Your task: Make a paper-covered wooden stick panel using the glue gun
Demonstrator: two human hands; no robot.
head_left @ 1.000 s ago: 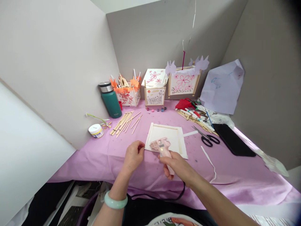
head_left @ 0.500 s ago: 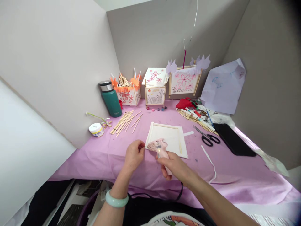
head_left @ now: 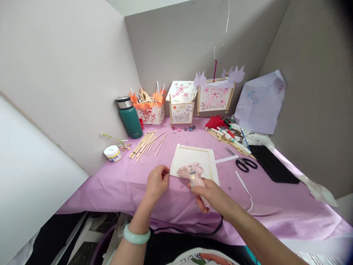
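My right hand [head_left: 211, 197] is wrapped round the handle of a pink glue gun [head_left: 194, 173], its nozzle pointing left over the near edge of a white panel. A white glue stick [head_left: 227, 159] juts out to the right behind the gun. The square panel [head_left: 190, 156] lies flat on the purple cloth, with thin wooden sticks along its edges. At its near left corner, the thumb and fingers of my left hand [head_left: 157, 182] are pinched together on the edge. A curled white strip [head_left: 245, 186] and black-handled scissors [head_left: 244, 163] lie to the right.
Wooden sticks [head_left: 146, 145] lie at the left, near a white jar [head_left: 112, 153] and a green bottle [head_left: 129, 117]. Decorated paper boxes [head_left: 182, 112] stand at the back. A black phone-like slab [head_left: 273, 163] and a pile of markers [head_left: 227, 134] are at the right.
My right hand has drawn the glue gun a little to the right, away from the panel's corner, and the glue stick moved with it. My left hand stays at the corner.
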